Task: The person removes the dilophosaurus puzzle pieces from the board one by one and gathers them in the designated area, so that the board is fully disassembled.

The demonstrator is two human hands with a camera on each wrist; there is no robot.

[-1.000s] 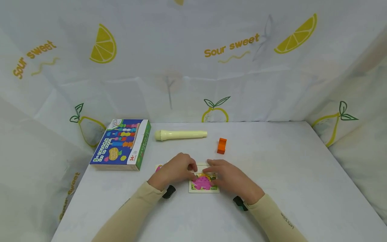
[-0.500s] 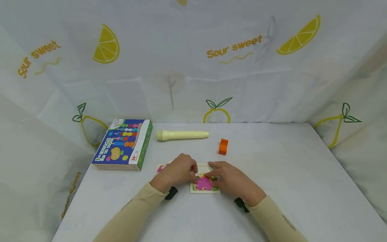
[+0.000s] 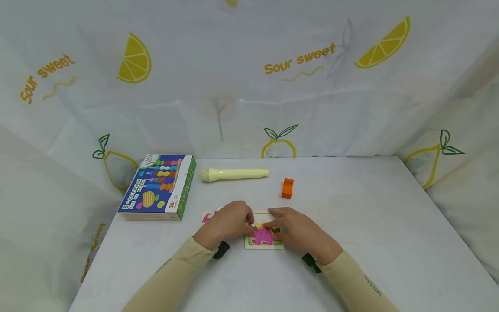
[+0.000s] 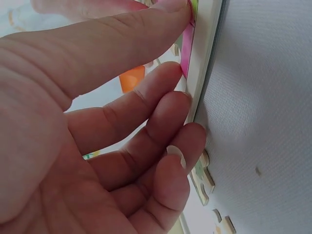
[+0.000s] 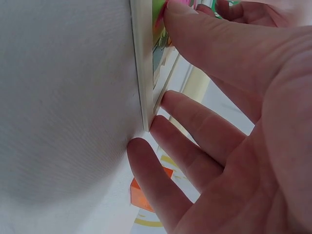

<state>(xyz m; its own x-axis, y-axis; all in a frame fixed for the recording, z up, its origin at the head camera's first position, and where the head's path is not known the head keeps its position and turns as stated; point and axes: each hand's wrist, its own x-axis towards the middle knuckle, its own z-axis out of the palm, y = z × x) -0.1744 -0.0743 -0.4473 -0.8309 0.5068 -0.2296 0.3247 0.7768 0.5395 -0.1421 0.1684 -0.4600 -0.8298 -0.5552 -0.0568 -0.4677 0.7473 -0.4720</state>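
A small jigsaw puzzle with a pink dinosaur (image 3: 263, 237) sits in a pale wooden tray (image 3: 265, 247) on the white table. My left hand (image 3: 231, 222) touches the puzzle's left side; in the left wrist view its thumb (image 4: 146, 34) presses on the pieces, and bent fingers rest by the tray's edge. From the right, my right hand (image 3: 299, 229) reaches over the puzzle. Its thumb (image 5: 195, 29) presses a piece in the right wrist view, while the other fingers spread along the tray rim (image 5: 142, 63). Loose puzzle pieces (image 3: 206, 217) lie partly hidden behind the left hand.
A blue game box (image 3: 156, 186) lies at the back left. Beside it is a cream microphone-shaped toy (image 3: 234, 174). An orange block (image 3: 287, 188) stands beyond the right hand. A printed white curtain (image 3: 234, 86) hangs behind the table.
Both hands stay at the puzzle with hardly any movement. The head view has shifted slightly; no object has visibly changed place.
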